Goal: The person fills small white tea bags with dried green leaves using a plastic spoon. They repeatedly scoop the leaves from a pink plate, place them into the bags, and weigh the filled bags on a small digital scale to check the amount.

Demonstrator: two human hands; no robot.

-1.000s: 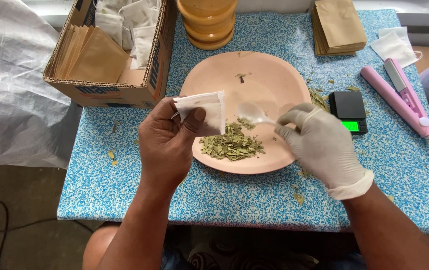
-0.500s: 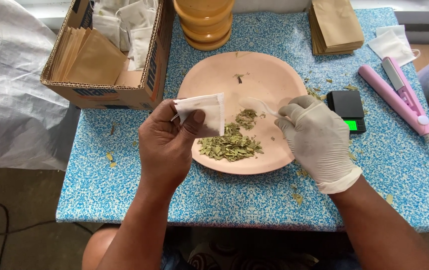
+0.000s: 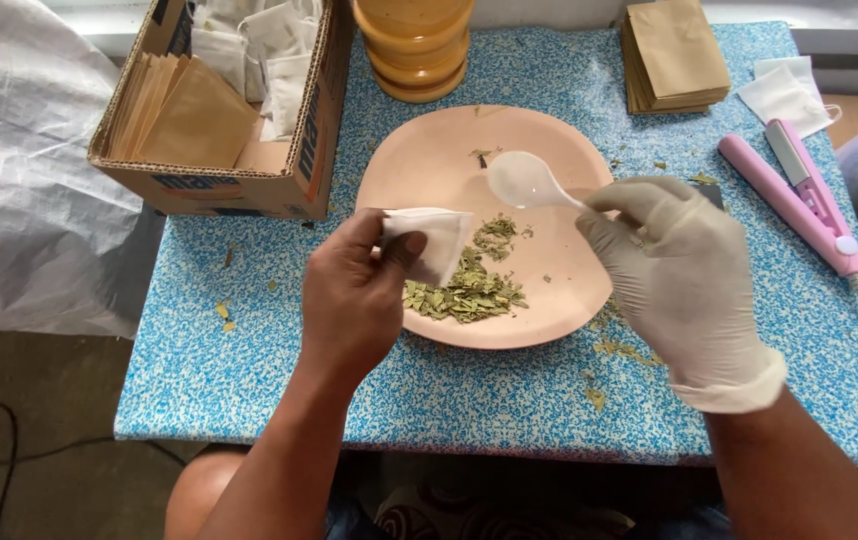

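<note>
- Your bare left hand (image 3: 354,300) is pinching a small white filter bag (image 3: 429,240) between thumb and fingers, holding it over the near left edge of the pink plate (image 3: 429,160).
- Your gloved right hand (image 3: 684,280) is gripping the handle of a white plastic spoon (image 3: 521,180), its bowl raised above the plate's middle.
- A heap of dried green leaves (image 3: 469,290) is lying on the plate, just below the bag and left of the right fingers.
- The plate is sitting on the blue speckled worktop (image 3: 489,400), near a cardboard box (image 3: 219,110) of bags.

Blue speckled table (image 3: 509,400), pink plate (image 3: 429,160), cardboard box (image 3: 239,180), pink sealer (image 3: 799,195)
</note>
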